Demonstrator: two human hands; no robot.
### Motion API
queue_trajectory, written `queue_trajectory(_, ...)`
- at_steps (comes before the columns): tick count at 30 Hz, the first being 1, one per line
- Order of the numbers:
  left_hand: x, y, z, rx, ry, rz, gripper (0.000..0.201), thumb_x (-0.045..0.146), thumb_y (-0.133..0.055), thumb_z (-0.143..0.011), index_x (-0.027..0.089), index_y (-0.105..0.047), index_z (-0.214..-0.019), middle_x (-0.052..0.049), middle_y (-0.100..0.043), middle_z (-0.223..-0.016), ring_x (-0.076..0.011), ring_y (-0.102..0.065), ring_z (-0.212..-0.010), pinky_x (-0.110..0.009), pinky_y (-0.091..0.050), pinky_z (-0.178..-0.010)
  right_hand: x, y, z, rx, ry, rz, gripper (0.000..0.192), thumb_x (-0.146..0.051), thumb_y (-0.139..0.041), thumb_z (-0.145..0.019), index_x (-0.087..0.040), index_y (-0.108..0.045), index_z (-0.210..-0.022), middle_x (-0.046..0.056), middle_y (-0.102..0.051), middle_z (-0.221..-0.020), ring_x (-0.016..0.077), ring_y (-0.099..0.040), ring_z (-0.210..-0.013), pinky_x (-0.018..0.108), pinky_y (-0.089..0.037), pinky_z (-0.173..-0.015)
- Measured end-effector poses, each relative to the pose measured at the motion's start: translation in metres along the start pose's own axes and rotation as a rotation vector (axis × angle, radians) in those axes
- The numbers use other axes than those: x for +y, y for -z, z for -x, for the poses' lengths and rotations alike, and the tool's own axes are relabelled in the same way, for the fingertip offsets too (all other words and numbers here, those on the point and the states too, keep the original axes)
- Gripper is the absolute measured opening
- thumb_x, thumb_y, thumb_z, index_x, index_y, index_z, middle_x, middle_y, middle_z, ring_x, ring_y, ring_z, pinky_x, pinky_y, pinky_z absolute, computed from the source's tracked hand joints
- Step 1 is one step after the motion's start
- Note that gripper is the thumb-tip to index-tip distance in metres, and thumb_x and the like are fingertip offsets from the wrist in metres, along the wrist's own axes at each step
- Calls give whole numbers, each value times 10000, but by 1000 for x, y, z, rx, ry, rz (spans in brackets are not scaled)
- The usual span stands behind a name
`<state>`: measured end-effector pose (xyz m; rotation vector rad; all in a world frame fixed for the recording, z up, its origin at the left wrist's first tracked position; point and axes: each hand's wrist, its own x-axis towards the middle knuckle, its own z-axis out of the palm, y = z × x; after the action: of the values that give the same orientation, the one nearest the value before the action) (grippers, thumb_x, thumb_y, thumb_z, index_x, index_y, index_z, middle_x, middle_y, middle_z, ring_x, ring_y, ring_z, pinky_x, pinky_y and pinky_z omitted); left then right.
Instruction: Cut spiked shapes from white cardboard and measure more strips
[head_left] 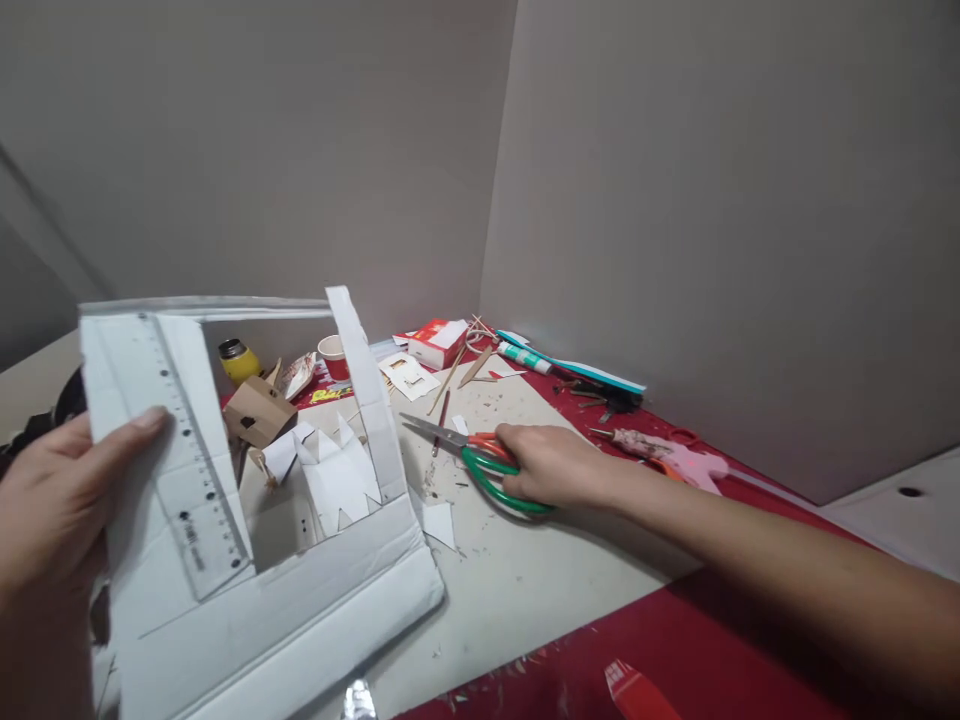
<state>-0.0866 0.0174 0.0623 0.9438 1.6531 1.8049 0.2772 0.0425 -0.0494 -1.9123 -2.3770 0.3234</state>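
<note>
Left hand (pixel 45 510) fingers closed on white cardboard frame (pixel 300 610) with ruler (pixel 187 470); right hand (pixel 551 465) fingers around scissors (pixel 480 460) on tabletop (pixel 525 570).

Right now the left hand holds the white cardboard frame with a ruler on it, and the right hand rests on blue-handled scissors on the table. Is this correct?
Not quite: the head view shows the scissors under the right hand have green and orange handles, not blue. The left hand does hold the white cardboard frame with the ruler on it.

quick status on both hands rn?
Left hand: closed on the white cardboard frame, thumb pinning a clear ruler to it.
Right hand: on the table, gripping the green-handled scissors.
</note>
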Motion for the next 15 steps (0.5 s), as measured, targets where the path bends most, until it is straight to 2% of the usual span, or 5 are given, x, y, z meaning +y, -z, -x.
queue_trajectory(3, 4, -6, 3, -160, 97, -61, 362, 265, -830, -485, 124, -743, -807, -81, -730, -579, -241, -634, -418, -322, -525, -337, 9, 4, 8, 99, -8, -61, 128, -293, -558, -751, -197, -530, -830, 87, -654, -767, 237, -607, -683, 302, -369, -548)
queue_trajectory(5, 5, -9, 3, -120, 92, -46, 383, 268, -816, -495, 127, -744, -844, -93, -746, -621, -268, -672, -493, -355, -571, -412, 14, 5, 14, 172, 10, -172, 100, -280, -510, -794, -207, -484, -857, 74, -646, -796, 220, -613, -705, 310, -430, -598)
queue_trajectory(9, 3, -7, -1, -82, 113, -16, 412, 277, -818, -528, 114, -730, -896, -83, -727, -573, -301, -698, -552, -384, -589, -463, 8, 6, 28, 323, 145, -839, 266, -276, -574, -788, -232, -438, -1012, 60, -642, -930, 205, -657, -765, 349, -533, -718)
queue_trajectory(11, -1, -7, -1, -178, 160, 36, 381, 265, -829, -548, 115, -713, -878, -64, -711, -539, -253, -663, -453, -342, -567, -418, -3, 11, 35, 376, 123, -1068, 312, -272, -622, -770, -241, -454, -1031, 45, -635, -916, 180, -644, -678, 340, -546, -651)
queue_trajectory(15, -26, -23, 10, -357, 234, 141, 337, 279, -838, -578, 127, -698, -844, -68, -725, -586, -209, -646, -421, -290, -548, -416, -31, 31, 47, 493, 2, -1134, 237, -332, -657, -766, -235, -473, -881, 10, -618, -761, 124, -545, -485, 275, -461, -447)
